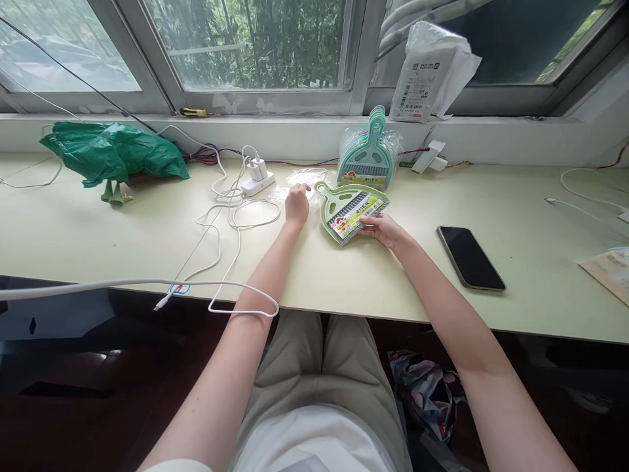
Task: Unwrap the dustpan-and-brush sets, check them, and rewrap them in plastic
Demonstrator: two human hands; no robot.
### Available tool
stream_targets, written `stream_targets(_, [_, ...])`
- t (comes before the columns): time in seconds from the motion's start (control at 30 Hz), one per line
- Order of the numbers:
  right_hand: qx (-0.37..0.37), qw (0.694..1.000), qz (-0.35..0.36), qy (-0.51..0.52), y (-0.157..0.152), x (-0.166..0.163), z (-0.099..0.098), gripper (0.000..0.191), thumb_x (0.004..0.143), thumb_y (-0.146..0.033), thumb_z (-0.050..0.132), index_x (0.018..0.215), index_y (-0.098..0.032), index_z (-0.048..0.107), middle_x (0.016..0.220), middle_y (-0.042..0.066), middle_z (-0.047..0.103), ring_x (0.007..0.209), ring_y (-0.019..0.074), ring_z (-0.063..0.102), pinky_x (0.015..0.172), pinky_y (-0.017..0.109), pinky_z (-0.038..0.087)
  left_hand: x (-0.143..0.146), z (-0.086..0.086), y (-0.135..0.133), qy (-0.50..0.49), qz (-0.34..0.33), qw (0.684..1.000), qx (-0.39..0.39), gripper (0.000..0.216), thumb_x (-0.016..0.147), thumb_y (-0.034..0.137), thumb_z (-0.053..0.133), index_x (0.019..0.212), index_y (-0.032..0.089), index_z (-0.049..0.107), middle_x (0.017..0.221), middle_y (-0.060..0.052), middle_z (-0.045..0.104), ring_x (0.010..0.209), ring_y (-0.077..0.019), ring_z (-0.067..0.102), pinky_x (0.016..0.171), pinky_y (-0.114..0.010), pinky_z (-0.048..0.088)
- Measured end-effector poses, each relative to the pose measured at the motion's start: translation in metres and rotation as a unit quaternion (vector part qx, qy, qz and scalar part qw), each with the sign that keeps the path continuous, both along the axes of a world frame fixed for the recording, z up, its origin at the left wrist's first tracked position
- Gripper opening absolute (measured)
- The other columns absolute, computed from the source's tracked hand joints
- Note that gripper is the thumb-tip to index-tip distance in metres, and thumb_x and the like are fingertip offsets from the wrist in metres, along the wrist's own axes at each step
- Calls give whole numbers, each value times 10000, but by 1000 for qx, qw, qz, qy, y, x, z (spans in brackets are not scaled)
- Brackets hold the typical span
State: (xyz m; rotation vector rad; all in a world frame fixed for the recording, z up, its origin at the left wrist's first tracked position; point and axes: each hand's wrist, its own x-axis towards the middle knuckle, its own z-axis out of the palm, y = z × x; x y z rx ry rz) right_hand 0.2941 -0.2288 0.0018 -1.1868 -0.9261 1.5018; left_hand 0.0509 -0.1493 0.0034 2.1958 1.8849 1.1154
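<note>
A light green dustpan with its small brush is in my right hand, which grips it at the lower right edge. A printed label covers part of the bristles, and the handle points to the upper left. My left hand is closed with curled fingers, left of the dustpan handle. Crinkled clear plastic lies right behind that hand; whether the fingers pinch it is hidden. Just beyond stands a stack of similar dustpan sets, teal in front, partly in clear wrap.
White cables run from a power strip and cross my left forearm. A phone lies at right. Green plastic covers something at left. A white package and a screwdriver are on the windowsill.
</note>
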Motion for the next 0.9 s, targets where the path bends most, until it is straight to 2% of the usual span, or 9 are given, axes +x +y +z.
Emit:
stream_targets(0.33, [-12,1000,-6,2,0,-5,-1,124,819,-24,666,881,-128,689,849,75,788,678,152,748,632,241,653,14,6,-13,6,-141,990,-2,448,907,4,326,1098,222,668,1172,-85,662,1161,-231,584,914,-323,472])
stream_targets(0.53, [17,998,-42,44,1,-2,-2,159,829,-25,648,911,-159,677,864,33,784,713,137,749,663,240,658,22,6,-16,-3,-168,986,11,393,929,49,364,1113,234,657,1153,-64,671,1128,-212,594,891,-297,462])
stream_targets(0.7, [31,998,-38,48,1,-4,-2,164,809,-38,680,908,-168,667,869,30,784,721,139,751,701,257,660,27,12,-24,-14,-197,980,29,299,961,158,428,1158,228,643,1135,-66,685,1095,-210,610,897,-298,459])
stream_targets(0.77, [36,998,-34,45,1,-5,-2,152,807,-49,683,899,-168,671,869,29,785,721,141,751,707,259,659,30,16,-28,-22,-217,975,29,278,969,195,439,1161,227,638,1142,-65,689,1111,-207,609,938,-305,454])
stream_targets(0.83, [47,997,-31,46,1,-6,-2,143,808,-60,681,901,-169,678,875,27,786,722,141,750,712,263,659,33,21,-34,-25,-230,972,33,281,977,227,442,1194,237,621,1188,-62,682,1164,-208,592,1048,-336,411])
stream_targets(0.9, [64,996,-29,52,1,-7,-3,142,808,-81,690,915,-174,686,893,23,786,735,141,752,738,271,659,35,27,-38,-34,-201,978,49,328,983,245,436,1278,255,578,1311,-70,630,1300,-222,516,1167,-399,307])
